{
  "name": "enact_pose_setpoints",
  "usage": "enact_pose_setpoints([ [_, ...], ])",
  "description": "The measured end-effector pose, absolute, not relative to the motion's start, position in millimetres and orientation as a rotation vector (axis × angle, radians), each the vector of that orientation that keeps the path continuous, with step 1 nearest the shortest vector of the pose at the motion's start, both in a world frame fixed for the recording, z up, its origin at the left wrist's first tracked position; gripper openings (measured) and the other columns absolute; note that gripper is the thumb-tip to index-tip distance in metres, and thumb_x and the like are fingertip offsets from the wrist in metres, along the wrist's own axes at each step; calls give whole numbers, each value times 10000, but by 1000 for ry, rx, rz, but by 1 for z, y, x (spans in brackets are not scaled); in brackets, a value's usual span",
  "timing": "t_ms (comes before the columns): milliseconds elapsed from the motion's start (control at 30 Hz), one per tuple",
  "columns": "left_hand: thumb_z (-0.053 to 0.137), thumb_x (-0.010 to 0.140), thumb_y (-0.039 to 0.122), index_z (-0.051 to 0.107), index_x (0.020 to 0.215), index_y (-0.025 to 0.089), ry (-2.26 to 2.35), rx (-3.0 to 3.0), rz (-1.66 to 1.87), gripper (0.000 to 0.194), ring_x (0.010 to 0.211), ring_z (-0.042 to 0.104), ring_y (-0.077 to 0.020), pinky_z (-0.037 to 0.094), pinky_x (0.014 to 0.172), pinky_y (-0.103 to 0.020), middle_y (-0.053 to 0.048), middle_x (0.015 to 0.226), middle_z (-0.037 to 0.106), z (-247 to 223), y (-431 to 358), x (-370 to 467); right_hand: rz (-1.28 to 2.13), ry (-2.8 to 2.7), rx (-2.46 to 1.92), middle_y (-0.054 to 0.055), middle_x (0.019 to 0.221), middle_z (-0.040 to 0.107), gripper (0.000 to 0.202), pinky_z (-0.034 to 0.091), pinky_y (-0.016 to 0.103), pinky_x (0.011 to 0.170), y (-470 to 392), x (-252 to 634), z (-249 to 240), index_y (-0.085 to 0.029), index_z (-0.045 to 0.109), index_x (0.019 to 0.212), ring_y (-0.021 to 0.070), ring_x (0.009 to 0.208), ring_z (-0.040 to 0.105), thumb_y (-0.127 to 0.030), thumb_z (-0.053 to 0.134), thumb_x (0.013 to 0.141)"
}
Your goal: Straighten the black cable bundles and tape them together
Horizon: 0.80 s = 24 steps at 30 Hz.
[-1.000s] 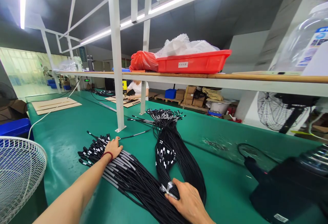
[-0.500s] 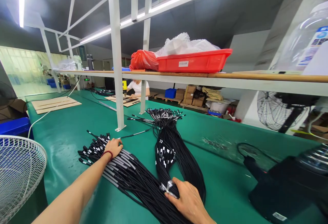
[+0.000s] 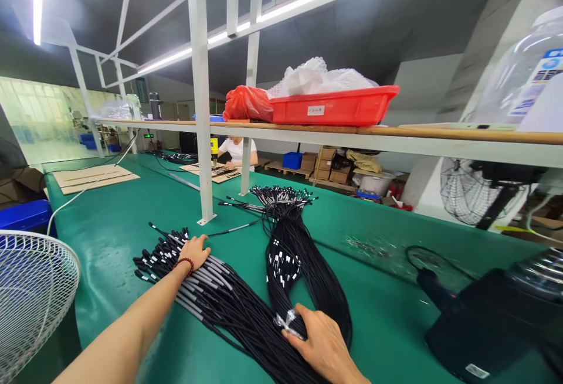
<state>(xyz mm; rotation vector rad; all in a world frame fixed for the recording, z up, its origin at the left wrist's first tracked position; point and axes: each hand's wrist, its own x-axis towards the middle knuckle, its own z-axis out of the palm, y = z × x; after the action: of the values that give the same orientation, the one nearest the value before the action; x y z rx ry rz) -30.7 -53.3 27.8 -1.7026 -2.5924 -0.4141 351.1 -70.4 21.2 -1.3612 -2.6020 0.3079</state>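
My left hand [image 3: 194,252], with a dark red bead bracelet at the wrist, lies flat over a thick bunch of black cables [image 3: 246,299], fingers stretched out. Grey sleeves and black plug ends fan out beyond it to the left. My right hand [image 3: 323,340] is closed round a looped cable bundle [image 3: 328,272] where clear plastic wrap [image 3: 288,319] binds it. White tags [image 3: 281,264] show along that bundle. Its far ends, also grey-sleeved, spread out on the green table mat [image 3: 387,313].
A black device [image 3: 488,319] stands at the right; a white fan guard [image 3: 35,296] is at the left edge. A white post [image 3: 201,91] and a shelf carrying a red tray [image 3: 334,105] rise over the table. A person in white [image 3: 240,149] sits beyond.
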Motion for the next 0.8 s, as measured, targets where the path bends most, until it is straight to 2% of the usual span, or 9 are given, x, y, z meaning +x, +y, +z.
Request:
enact_pose_setpoints([
  [167,554,928,376,548,1216,156,-2617,-1644,-427,362,979,623,-206,514,880,-438,-76,1127,626,27,-53,-31,304,-2610,-1361,106,1019,685,348,418,378,851,-70,353,16,-160,630,1149,301,983,615,-379,589,882],
  [267,560,925,372,590,1142,154,-2592,-1703,-415,309,1003,614,-206,503,898,-438,-71,1119,631,27,-53,-32,292,-2616,-1365,106,1023,684,385,414,366,851,-69,352,16,-146,607,1198,293,980,615,-379,582,892],
  [433,569,920,368,625,1054,152,-2566,-1764,-398,261,1029,603,-207,486,923,-444,-66,1107,639,28,-53,-33,299,-2629,-1386,91,983,692,324,419,344,810,-70,351,20,-173,638,1126,284,958,622,-388,572,893],
  [667,569,921,362,620,1076,152,-2563,-1750,-403,265,1023,609,-206,496,916,-443,-68,1115,638,26,-54,-33,299,-2608,-1364,114,1045,678,420,417,373,864,-67,352,12,-139,600,1219,291,990,611,-390,581,883],
  [800,559,927,371,569,1187,157,-2584,-1698,-425,337,1001,617,-209,508,897,-444,-76,1137,626,25,-53,-33,296,-2595,-1348,103,1012,685,384,423,373,850,-68,352,12,-158,626,1172,294,977,617,-400,583,877],
])
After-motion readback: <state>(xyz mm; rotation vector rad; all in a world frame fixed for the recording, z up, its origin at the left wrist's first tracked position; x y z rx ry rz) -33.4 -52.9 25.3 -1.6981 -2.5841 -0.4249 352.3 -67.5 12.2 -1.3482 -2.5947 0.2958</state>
